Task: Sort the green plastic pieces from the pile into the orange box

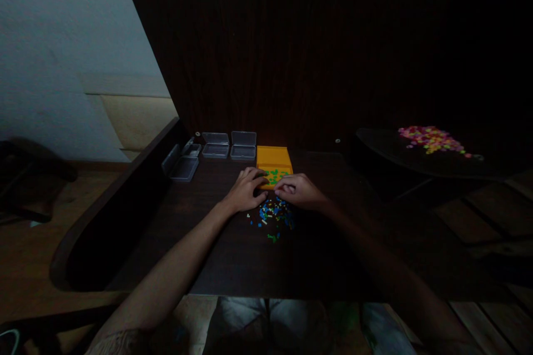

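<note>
An open yellow plastic box sits on the dark table with its lid tipped back, and small green pieces are scattered inside it. My left hand holds the box's near left corner, fingers over the side and thumb by the front edge. At the near right corner, my right hand has its fingers curled and pinched together; whatever is between the fingertips is too small to make out. Just in front of the box lies a loose pile of tiny blue, white, green and yellow pieces, partly under my hands.
Several clear plastic cases with open lids, among them one case beside the box, stand at the back left. A raised side panel bounds the table on the left. To the right, a dark surface bears a heap of pink and yellow pieces.
</note>
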`<state>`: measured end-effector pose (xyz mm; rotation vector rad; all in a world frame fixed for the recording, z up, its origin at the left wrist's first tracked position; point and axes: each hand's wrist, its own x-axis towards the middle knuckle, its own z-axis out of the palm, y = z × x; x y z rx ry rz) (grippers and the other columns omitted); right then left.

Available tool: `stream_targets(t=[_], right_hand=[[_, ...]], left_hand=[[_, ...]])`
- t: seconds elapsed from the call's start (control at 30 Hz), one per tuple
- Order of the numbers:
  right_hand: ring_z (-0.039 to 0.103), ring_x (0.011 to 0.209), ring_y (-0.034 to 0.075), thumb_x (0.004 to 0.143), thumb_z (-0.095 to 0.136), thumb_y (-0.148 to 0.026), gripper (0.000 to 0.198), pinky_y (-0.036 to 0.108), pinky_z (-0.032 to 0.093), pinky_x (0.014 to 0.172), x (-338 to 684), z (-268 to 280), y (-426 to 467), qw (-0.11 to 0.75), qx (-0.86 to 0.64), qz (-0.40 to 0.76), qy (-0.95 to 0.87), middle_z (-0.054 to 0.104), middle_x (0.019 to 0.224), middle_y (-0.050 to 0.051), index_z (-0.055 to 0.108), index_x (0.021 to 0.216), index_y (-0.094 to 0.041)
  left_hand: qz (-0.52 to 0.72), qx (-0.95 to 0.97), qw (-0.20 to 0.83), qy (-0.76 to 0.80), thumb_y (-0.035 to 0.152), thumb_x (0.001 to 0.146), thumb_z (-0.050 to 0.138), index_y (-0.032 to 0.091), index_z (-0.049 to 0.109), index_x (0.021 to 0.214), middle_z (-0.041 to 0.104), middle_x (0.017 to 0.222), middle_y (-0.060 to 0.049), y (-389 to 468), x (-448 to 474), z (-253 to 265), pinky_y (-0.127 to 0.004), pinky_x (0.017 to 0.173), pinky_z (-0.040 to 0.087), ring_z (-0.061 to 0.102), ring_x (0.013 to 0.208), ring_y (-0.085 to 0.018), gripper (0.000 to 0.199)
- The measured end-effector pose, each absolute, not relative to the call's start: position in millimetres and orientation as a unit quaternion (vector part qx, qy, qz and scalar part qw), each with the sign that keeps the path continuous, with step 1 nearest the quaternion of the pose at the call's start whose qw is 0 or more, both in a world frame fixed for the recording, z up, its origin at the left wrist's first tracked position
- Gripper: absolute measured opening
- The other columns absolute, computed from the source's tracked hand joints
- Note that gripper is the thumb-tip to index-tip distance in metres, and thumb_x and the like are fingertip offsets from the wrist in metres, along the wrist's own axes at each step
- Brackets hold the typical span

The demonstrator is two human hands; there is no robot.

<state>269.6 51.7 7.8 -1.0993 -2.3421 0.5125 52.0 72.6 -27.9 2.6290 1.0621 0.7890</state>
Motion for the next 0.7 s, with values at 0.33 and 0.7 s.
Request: stream_targets(t=[0.33, 0.7], right_hand=[[0.06, 0.07, 0.013, 0.081, 0.061, -0.018, 0.012, 0.024, 0.042, 0.067, 260.8, 10.0, -17.7, 0.092, -0.3, 0.245, -0.917, 0.067, 0.081, 0.002, 0.069, 0.09, -0.017], [0.065, 0.083, 0.016, 0.09, 0.056, -0.022, 0.013, 0.028, 0.047, 0.079, 273.7, -5.7, -12.3, 0.14, -0.323, 0.245, -0.903, 0.07, 0.092, 0.006, 0.068, 0.089, -0.017]], left_hand=[[0.292, 0.881, 0.107, 0.358, 0.031, 0.087, 0.055, 0.021, 0.064, 0.114, 0.058, 0.123, -0.01, 67.3, 52.1, -25.0, -0.046, 0.098, 0.04, 0.046, 0.117, -0.028, 0.03], [0.28, 0.907, 0.137, 0.283, 0.027, 0.086, 0.056, 0.019, 0.068, 0.093, 0.059, 0.114, -0.009, 50.6, 54.6, -2.9, -0.04, 0.099, 0.041, 0.049, 0.112, -0.025, 0.016]])
